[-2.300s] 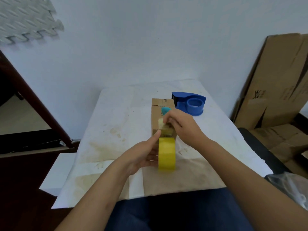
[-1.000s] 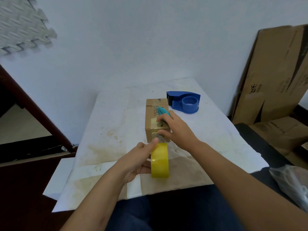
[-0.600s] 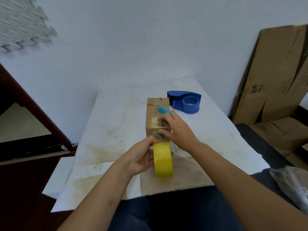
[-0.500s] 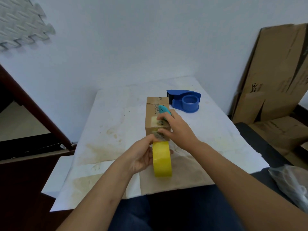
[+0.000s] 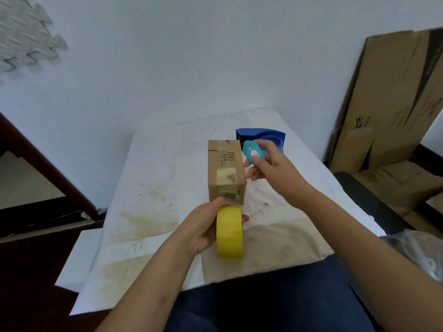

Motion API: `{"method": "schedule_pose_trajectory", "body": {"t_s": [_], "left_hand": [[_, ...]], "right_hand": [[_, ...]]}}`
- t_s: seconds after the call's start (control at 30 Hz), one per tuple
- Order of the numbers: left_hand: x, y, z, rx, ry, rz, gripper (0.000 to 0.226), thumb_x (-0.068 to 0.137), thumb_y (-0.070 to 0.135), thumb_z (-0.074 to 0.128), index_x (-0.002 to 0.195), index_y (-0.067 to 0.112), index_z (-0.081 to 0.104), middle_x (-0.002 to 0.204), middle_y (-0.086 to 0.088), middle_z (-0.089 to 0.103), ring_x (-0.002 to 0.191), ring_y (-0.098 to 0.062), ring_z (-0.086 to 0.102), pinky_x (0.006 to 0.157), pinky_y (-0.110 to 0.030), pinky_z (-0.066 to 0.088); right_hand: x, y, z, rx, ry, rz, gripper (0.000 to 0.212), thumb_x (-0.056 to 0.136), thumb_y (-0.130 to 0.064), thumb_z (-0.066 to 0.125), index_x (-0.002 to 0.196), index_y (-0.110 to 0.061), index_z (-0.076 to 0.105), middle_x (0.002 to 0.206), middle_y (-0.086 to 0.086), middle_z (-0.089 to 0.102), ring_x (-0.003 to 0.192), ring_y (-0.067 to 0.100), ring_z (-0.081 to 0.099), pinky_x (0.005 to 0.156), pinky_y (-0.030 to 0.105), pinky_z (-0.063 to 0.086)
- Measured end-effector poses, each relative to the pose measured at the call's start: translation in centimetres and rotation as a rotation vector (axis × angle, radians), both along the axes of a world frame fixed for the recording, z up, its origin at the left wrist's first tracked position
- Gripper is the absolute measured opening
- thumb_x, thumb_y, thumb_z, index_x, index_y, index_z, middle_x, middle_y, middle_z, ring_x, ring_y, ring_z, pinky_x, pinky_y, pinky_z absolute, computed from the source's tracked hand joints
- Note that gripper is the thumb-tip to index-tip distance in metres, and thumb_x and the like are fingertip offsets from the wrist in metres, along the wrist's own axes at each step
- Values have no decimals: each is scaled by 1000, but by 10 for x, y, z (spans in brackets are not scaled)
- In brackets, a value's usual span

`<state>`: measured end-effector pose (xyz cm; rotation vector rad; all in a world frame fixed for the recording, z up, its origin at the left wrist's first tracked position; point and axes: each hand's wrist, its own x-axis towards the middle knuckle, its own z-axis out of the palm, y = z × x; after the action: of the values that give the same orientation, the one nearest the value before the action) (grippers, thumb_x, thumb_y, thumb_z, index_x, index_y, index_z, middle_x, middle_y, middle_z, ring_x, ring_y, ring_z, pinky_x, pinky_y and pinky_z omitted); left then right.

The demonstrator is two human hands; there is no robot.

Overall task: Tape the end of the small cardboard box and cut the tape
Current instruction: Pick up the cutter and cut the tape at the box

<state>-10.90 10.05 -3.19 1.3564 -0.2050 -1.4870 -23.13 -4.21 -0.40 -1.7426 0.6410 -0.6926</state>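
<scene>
Two hands over stained white worktop (image 5: 153, 178). Left hand (image 5: 203, 226) wrapped around yellow tape roll (image 5: 229, 232), roll upright on edge, just in front of small cardboard box (image 5: 225, 168); tape strip (image 5: 226, 177) runs from roll up near end face onto box top. Right hand (image 5: 268, 161) raised beside box, clear of it, pinching teal cutter (image 5: 253, 153). Blue tape dispenser (image 5: 261, 136) behind box, partly hidden by right hand

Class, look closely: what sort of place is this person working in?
Probably a home or small packing corner: flattened cardboard cartons lean on the wall, and a blue tape dispenser sits on a stained cloth-covered table.
</scene>
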Motion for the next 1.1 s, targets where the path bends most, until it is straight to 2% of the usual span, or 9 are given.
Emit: {"method": "schedule_pose_trajectory", "body": {"t_s": [0.13,0.27,0.4,0.57,0.63,0.83,1.1], "left_hand": [[0,2,-1,-9,-7,2,37,89,15,63,125,6,57,100,-27,73,64,-24,72,71,-36,57],[1,2,-2,-22,-8,13,35,91,16,61,125,8,58,104,-28,73,64,-24,72,72,-36,57],[-1,2,-2,-26,-9,29,34,92,16,61,125,8,59,101,-27,74,65,-25,72,74,-37,57],[-3,3,-2,-38,-7,44,37,91,16,61,126,6,58,98,-27,74,63,-24,72,66,-34,59],[-3,3,-1,-47,-7,53,36,91,15,61,126,6,57,98,-27,74,63,-25,72,65,-33,60],[-5,5,2,-62,14,69,35,92,11,60,125,3,56,97,-28,72,60,-26,72,58,-33,60],[-4,6,0,-45,2,69,35,92,15,60,126,8,56,93,-25,74,64,-25,72,60,-33,59]], "right_hand": [[-8,6,-8,-59,150,102,22,100,-25,47,116,-15,59,85,0,69,68,2,62,64,20,52],[-11,13,-15,-185,265,116,21,98,-32,49,106,-16,60,79,-3,69,58,-4,58,55,14,47],[-10,17,-14,-325,333,106,24,96,-39,49,99,-18,59,80,-4,68,63,3,59,60,17,47],[-6,16,-6,-435,431,188,21,97,-39,47,99,-20,56,76,-13,57,63,3,53,58,14,37],[-1,13,-1,-480,475,247,24,97,-39,48,103,-18,59,79,-11,57,64,4,52,58,16,37],[14,10,3,-656,651,366,23,96,-38,49,101,-18,59,82,-3,57,67,12,50,57,23,35],[23,14,12,-640,730,412,22,97,-34,49,101,-14,59,86,-1,55,64,7,46,57,22,34]]}}
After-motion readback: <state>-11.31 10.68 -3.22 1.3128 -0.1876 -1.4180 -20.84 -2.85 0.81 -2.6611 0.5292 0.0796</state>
